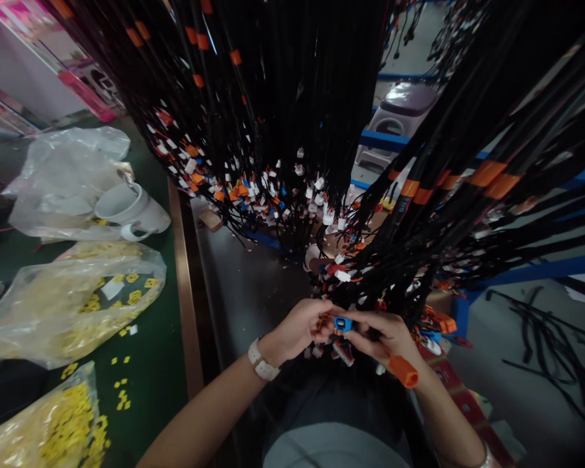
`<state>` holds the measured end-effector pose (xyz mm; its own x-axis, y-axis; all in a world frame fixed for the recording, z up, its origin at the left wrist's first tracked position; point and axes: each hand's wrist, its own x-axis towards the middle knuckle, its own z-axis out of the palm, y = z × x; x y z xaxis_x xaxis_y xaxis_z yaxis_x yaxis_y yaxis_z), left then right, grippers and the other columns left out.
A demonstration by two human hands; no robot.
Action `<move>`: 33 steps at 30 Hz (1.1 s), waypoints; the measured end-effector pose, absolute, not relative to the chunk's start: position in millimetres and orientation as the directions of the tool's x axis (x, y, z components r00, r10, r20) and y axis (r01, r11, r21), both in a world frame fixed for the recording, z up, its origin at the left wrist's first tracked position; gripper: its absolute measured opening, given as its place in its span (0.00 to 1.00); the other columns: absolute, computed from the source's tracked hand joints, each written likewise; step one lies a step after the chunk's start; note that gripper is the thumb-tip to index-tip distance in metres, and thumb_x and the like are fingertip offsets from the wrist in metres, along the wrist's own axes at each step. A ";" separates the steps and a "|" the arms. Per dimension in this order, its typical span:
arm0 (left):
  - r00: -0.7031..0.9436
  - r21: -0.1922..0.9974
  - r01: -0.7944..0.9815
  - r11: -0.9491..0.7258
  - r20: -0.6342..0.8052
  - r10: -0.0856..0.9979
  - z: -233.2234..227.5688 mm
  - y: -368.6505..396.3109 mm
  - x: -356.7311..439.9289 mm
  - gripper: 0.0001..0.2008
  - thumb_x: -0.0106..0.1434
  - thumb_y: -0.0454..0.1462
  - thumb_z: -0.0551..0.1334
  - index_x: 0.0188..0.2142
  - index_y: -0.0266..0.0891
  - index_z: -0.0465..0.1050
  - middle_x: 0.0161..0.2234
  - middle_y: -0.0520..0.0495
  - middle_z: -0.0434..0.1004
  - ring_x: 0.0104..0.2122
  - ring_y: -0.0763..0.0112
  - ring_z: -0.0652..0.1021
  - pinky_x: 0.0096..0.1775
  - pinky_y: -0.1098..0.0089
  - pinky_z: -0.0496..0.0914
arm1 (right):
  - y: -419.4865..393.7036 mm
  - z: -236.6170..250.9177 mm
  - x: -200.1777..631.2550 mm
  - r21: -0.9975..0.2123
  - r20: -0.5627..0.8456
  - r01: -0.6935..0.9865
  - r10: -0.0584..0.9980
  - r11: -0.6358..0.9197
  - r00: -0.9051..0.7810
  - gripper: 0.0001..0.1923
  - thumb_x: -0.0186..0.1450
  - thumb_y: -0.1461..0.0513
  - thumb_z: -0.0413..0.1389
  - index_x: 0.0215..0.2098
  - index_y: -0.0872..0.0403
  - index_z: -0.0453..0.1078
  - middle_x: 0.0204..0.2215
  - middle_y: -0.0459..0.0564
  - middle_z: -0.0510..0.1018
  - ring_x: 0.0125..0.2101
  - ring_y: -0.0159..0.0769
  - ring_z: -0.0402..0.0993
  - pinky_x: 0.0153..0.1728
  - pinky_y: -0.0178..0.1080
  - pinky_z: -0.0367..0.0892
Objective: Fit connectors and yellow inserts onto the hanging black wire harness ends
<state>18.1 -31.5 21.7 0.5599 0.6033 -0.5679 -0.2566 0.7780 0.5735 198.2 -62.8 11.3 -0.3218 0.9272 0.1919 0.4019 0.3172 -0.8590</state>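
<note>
In front of my body, my right hand pinches a blue connector between thumb and fingers, its open face turned toward me. My left hand is beside it, its fingers curled around small orange-brown pieces too blurred to name. The fingertips of both hands nearly meet at the blue connector. An orange connector hangs against my right wrist. Below the hands dangles a white connector. Black cable bundles with white, orange and blue plugs hang just beyond.
On the green table at left lie plastic bags of small yellow parts, some spilled loose. A white mug lies tilted there. More cables hang at right by a blue frame. A stool stands behind.
</note>
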 end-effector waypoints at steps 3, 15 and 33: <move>0.439 0.699 -0.236 0.675 -0.542 0.716 22.1 -27.9 17.4 0.16 0.53 0.44 0.62 0.30 0.29 0.74 0.16 0.55 0.57 0.17 0.83 0.57 0.20 0.76 0.47 | -63.3 9.0 195.6 -0.848 0.134 0.464 0.951 0.255 -0.279 0.14 0.61 0.57 0.55 0.40 0.57 0.75 0.15 0.41 0.66 0.16 0.25 0.61 0.19 0.28 0.59; 0.475 0.921 -0.007 0.388 -0.339 0.812 36.3 -37.4 17.9 0.22 0.43 0.40 0.72 0.38 0.34 0.76 0.19 0.57 0.59 0.21 0.80 0.59 0.25 0.75 0.56 | -40.4 34.9 177.4 -0.515 -0.231 0.855 0.952 0.054 -0.200 0.13 0.58 0.63 0.52 0.40 0.53 0.73 0.28 0.50 0.80 0.30 0.40 0.77 0.28 0.34 0.62; 0.422 0.988 0.099 0.122 -0.153 0.894 32.5 -32.8 14.3 0.16 0.60 0.41 0.59 0.45 0.35 0.74 0.32 0.46 0.72 0.29 0.73 0.69 0.32 0.74 0.63 | -44.8 36.1 195.5 -0.852 -0.109 0.515 0.930 0.095 -0.351 0.16 0.62 0.55 0.55 0.47 0.51 0.71 0.38 0.49 0.80 0.36 0.39 0.77 0.37 0.36 0.69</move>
<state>14.3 -32.8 32.5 0.4218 0.8938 -0.1526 0.0992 0.1218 0.9876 195.5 -44.8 36.1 -0.3515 0.9299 -0.1087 0.5154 0.0953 -0.8516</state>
